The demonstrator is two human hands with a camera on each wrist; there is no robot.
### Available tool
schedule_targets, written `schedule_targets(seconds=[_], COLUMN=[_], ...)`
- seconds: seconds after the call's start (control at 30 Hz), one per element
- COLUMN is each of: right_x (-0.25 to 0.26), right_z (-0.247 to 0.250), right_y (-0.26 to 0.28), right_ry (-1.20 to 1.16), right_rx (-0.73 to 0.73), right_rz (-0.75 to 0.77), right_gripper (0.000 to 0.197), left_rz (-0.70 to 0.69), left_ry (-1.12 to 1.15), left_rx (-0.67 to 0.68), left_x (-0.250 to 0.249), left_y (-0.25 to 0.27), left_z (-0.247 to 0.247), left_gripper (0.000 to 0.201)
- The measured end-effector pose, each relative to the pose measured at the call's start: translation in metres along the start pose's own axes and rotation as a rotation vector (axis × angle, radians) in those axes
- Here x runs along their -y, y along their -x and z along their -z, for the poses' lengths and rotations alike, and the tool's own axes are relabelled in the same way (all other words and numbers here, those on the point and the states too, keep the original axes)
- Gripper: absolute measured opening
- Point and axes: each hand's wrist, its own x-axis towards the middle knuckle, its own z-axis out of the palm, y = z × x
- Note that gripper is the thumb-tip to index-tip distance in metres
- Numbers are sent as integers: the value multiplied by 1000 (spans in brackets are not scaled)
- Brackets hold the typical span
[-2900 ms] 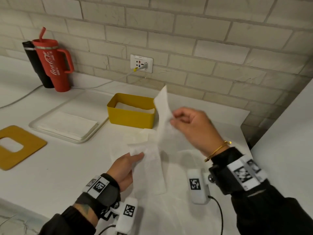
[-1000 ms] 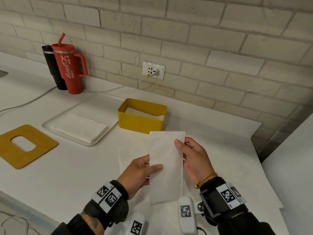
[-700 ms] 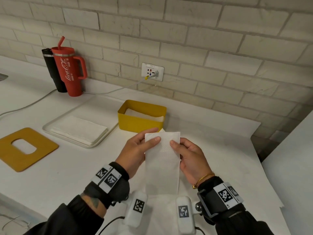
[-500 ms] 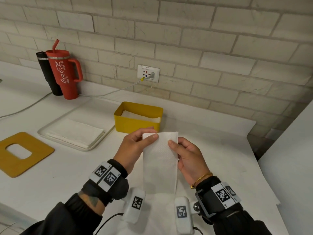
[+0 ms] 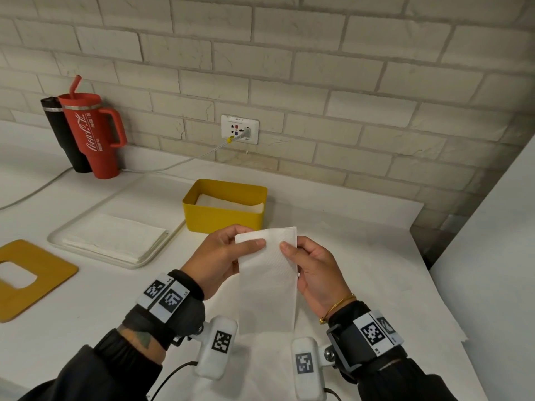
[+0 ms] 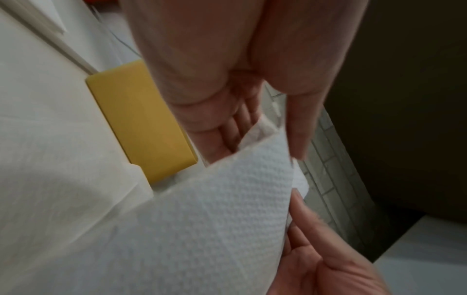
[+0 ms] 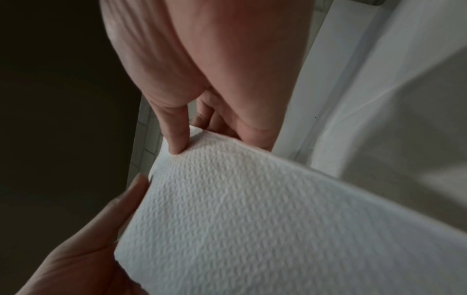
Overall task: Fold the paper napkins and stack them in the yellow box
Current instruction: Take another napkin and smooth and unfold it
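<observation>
— Hands first: what have you got?
— My left hand (image 5: 220,257) pinches the top left corner of the folded paper napkin (image 5: 267,280), thumb on the front, fingers behind it. My right hand (image 5: 314,274) pinches the top right edge the same way. The napkin hangs as a long narrow strip between them, held up off the surface, its lower end near the two wrist cameras.
— And the yellow box (image 5: 225,215)?
— Just beyond the napkin's top edge, toward the back edge of the counter (image 5: 86,299), apart from my hands. White folded napkins already lie inside it.
— What's around it?
— A white tray (image 5: 95,257) just beside the box on its left, with a flat stack of napkins (image 5: 115,237) on it. A mustard board with a cut-out (image 5: 31,277) sits at the left edge. A red tumbler (image 5: 92,134) and a black bottle (image 5: 62,131) stand at the far left against the brick wall, and a cable (image 5: 185,162) runs to the wall socket (image 5: 239,129)
</observation>
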Motion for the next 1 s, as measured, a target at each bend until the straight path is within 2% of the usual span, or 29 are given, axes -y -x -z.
schedule_targets(seconds=[0.1, 0.2, 0.3, 0.4, 0.47, 0.53, 0.67, 0.73, 0.8, 0.9, 0.93, 1.0], right_x=[-3, -4, -6, -9, -15, -21, -24, -29, -40, -38, -30, -5], right_z=[0, -2, -6, -6, -5, -4, 0, -1, 2, 17, 27, 51], right_y=[-1, -2, -3, -1, 3, 6, 4, 8, 16, 26, 26, 21], right_ry=[2, -7, -24, -7, 93, 183, 112, 133, 238, 504, 572, 672], right_rx=[-14, -4, -1, 22, 77, 99, 69, 76, 114, 290, 306, 178], right_rz=[-12, -20, -13, -36, -76, -92, -99, -120, -177, -319, -337, -289], right_gripper=[16, 18, 17, 29, 34, 30, 29, 31, 32, 31, 30, 26], left_rz=[-23, 7, 71, 41, 1, -18, 59, 83, 90, 102, 105, 111], left_ry=[19, 45, 45, 78, 116, 141, 132, 154, 203, 288, 306, 329], left_rx=[-85, -68, 1, -76, -116, -123, -51, -74, -134, -203, -216, -239], left_x=[1, 6, 13, 12, 7, 6, 17, 25, 31, 36, 36, 36], left_y=[0, 3, 9, 8, 7, 6, 12, 13, 11, 10, 11, 14], left_z=[-3, -8, -14, -17, -15, -11, -12, -14, -11, -2, 2, 10], left_gripper=[35, 51, 44, 38, 36, 39, 44, 44, 43, 41, 40, 36])
